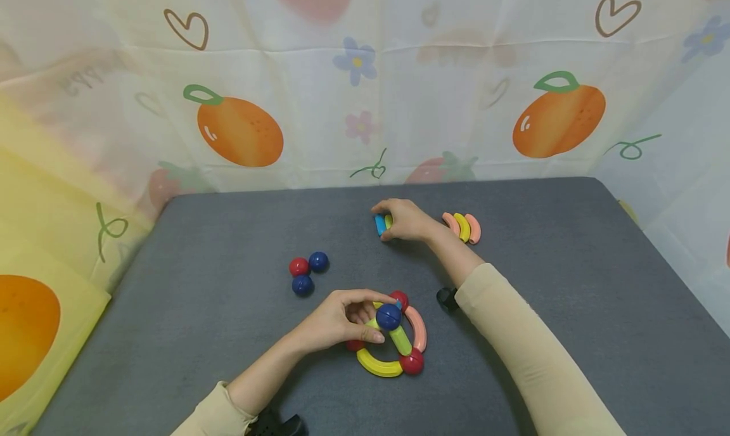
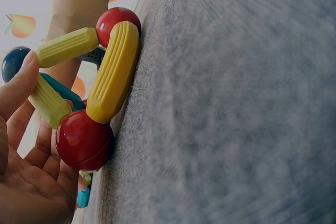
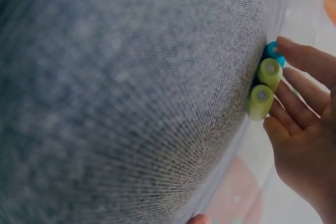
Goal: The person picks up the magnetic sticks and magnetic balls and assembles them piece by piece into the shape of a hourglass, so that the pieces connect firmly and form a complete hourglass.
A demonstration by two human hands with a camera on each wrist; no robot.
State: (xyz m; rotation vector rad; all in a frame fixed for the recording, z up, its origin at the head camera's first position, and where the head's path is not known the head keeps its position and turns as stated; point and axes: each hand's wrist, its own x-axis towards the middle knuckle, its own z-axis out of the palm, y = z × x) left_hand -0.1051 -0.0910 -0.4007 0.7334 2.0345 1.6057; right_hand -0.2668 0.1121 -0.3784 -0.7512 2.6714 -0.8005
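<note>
My left hand [image 1: 336, 322] has its thumb and index finger around the blue ball [image 1: 390, 317] atop a ball-and-stick frame. Two green sticks [image 1: 401, 341] and a blue stick [image 2: 62, 88] slope down from that ball. Red balls [image 1: 412, 362] sit at the base corners, joined by a curved yellow stick [image 1: 379, 365] and a curved pink stick [image 1: 419, 328]. Farther back, my right hand [image 1: 406, 220] pinches a short blue stick [image 3: 274, 53] by its ends, thumb at the near one. Two short green sticks [image 3: 261, 102] lie beside it, under the fingers.
Two blue balls and a red ball [image 1: 299, 267] cluster left of the frame. Curved pink and yellow sticks [image 1: 462, 227] lie right of my right hand, partly behind its wrist. A printed cloth [image 1: 319, 119] hangs behind the grey table [image 1: 228, 233].
</note>
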